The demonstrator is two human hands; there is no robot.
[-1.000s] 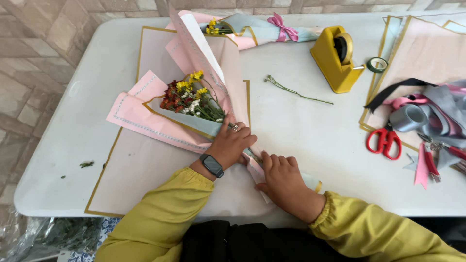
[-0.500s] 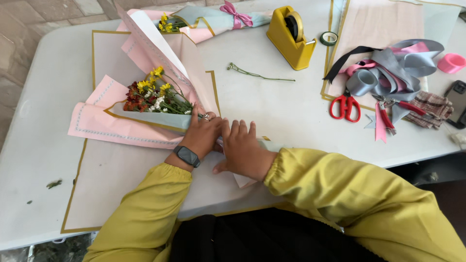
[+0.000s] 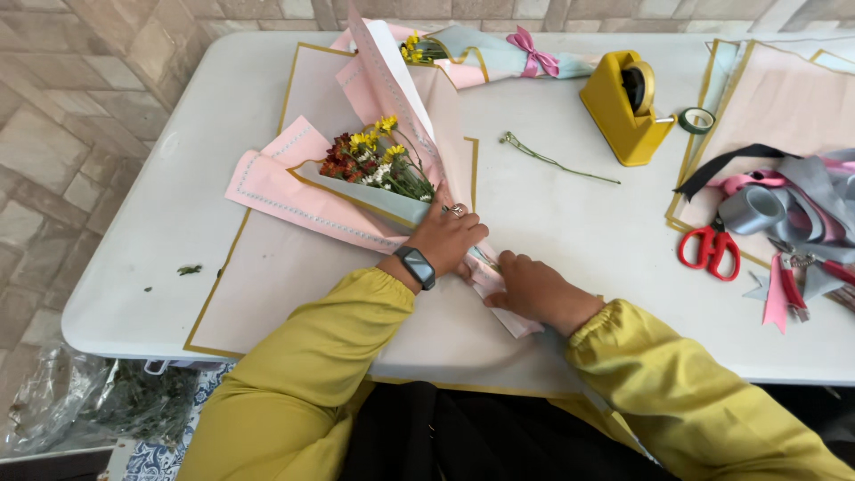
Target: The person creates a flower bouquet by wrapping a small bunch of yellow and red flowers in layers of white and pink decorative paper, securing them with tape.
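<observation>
A small bouquet (image 3: 374, 165) of yellow, red and white flowers lies on the white table (image 3: 552, 214), wrapped in pink and grey paper (image 3: 294, 191). My left hand (image 3: 450, 236), with a ring and a dark wristband, presses on the wrap's narrow stem end. My right hand (image 3: 534, 289) grips the lower tip of the same pink wrap just to the right. Both arms wear yellow sleeves. The stems are hidden under the paper and my hands.
A finished bouquet with a pink bow (image 3: 499, 53) lies at the back. A yellow tape dispenser (image 3: 628, 107), a loose green stem (image 3: 557, 162), red scissors (image 3: 710, 249), grey and pink ribbons (image 3: 784, 200) and paper sheets (image 3: 784, 98) lie to the right.
The view has shifted to the left and steadied. My hands stay on the wrap's stem end, the right hand now slightly lower and apart from the left.
</observation>
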